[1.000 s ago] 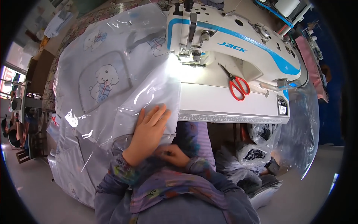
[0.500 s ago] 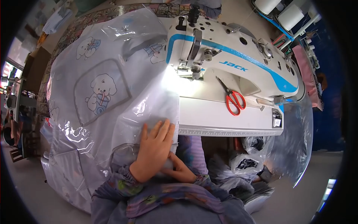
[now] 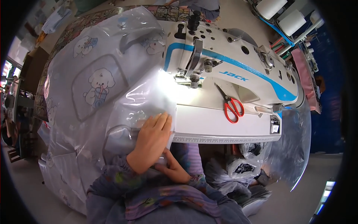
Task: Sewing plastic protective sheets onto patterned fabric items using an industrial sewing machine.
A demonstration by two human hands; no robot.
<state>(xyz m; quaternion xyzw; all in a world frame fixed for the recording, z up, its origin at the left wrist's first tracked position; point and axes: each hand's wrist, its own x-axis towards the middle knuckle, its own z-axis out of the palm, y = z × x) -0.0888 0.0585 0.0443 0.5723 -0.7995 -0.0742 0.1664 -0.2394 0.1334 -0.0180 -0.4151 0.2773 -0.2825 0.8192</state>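
A large clear plastic sheet [image 3: 140, 102] printed with white cartoon puppies drapes over the left of the worktable and down toward my lap. Its right edge runs up under the lit needle area of a white and blue sewing machine [image 3: 231, 67]. My left hand [image 3: 151, 142] lies flat on the sheet near this edge, fingers stretched out side by side. Just below it, my right hand [image 3: 174, 168] pinches the hanging edge of the sheet between thumb and fingers, partly hidden behind the left hand. Glare hides the needle and presser foot.
Red-handled scissors [image 3: 233, 108] lie on the machine bed, right of the needle area. A ruler strip [image 3: 227, 139] follows the bed's front edge. Below hang plastic bags [image 3: 244, 166] with dark contents. Thread cones [image 3: 292, 24] stand at the far right, and another person [image 3: 201, 7] is at the back.
The sheet has slid a little away from me toward the needle, and both hands have moved forward with it. The camera view has shifted slightly.
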